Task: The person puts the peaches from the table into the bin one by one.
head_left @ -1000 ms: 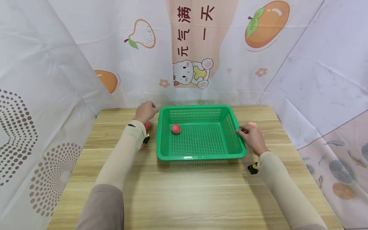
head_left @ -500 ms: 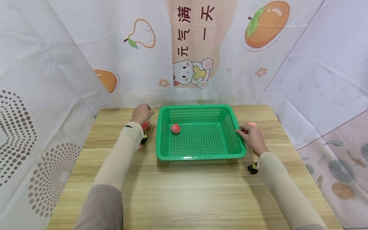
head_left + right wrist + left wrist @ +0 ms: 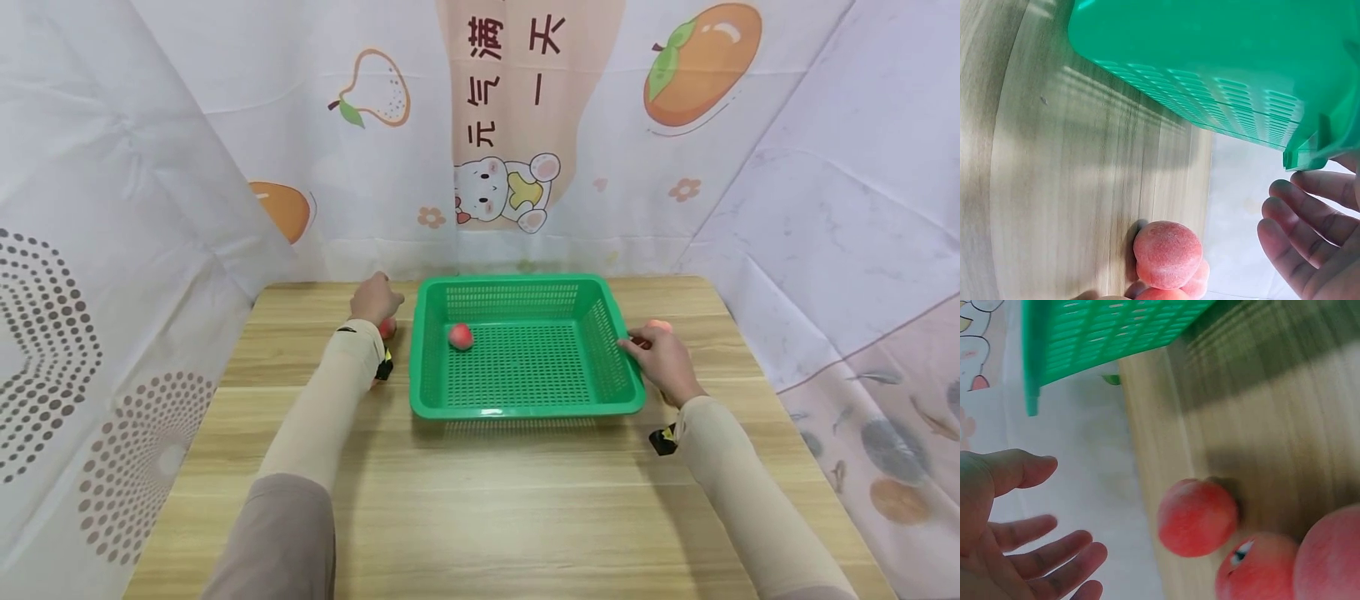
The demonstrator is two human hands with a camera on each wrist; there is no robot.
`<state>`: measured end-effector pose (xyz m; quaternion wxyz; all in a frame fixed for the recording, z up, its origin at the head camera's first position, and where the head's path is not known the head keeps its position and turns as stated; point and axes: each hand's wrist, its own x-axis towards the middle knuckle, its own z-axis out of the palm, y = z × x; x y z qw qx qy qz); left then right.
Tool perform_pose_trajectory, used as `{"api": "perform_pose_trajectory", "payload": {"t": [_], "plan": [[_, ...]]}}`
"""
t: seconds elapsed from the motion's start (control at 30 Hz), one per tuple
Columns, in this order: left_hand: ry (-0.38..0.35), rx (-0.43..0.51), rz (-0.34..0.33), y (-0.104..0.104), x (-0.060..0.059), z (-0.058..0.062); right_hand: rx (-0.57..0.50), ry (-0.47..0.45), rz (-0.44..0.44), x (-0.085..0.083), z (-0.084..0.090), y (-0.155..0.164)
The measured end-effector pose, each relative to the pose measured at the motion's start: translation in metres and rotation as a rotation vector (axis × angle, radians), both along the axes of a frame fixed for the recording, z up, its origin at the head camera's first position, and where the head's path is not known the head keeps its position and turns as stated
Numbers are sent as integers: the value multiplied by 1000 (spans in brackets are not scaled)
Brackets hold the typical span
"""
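Note:
A green plastic basket point(image 3: 489, 412) with slotted walls sits in the middle of the wooden table, and a peach point(image 3: 461, 337) lies inside toward its left. My right hand point(image 3: 662, 360) holds the basket's right rim, thumb on top; the right wrist view shows its fingers point(image 3: 1302, 215) beneath the rim. My left hand point(image 3: 375, 298) is just left of the basket, apart from its rim, with fingers point(image 3: 1063, 553) spread and nothing between them. Below that hand are peaches point(image 3: 1197, 517) on the table, partly hidden by the arm in the head view.
More peaches point(image 3: 1168, 253) lie on the table point(image 3: 480, 517) to the basket's right, partly behind my right hand. A printed cloth point(image 3: 300, 150) hangs behind the table's back edge, and other cloths hang along both sides.
My left hand has moved left, away from the basket's left rim, and its fingers have come off it. The right hand and the basket stay where they were.

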<state>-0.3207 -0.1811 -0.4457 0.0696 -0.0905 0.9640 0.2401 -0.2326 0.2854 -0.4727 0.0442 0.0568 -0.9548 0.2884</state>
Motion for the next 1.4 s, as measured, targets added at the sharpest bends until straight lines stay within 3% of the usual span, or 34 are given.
{"api": "perform_pose_trajectory", "payload": {"t": [0.1, 0.33, 0.47, 0.8, 1.4], "plan": [[0, 13, 3, 0, 0, -4, 3, 8, 3, 0, 1, 0], [-35, -57, -39, -3, 0, -15, 13, 14, 3, 1, 2, 0], [-48, -82, -72, -3, 2, -18, 17, 12, 6, 2, 2, 1], [-93, -93, -81, -4, 3, -23, 15, 16, 4, 1, 2, 2], [-64, -142, -142, -6, 0, -42, 9, 6, -4, 2, 1, 2]]}}
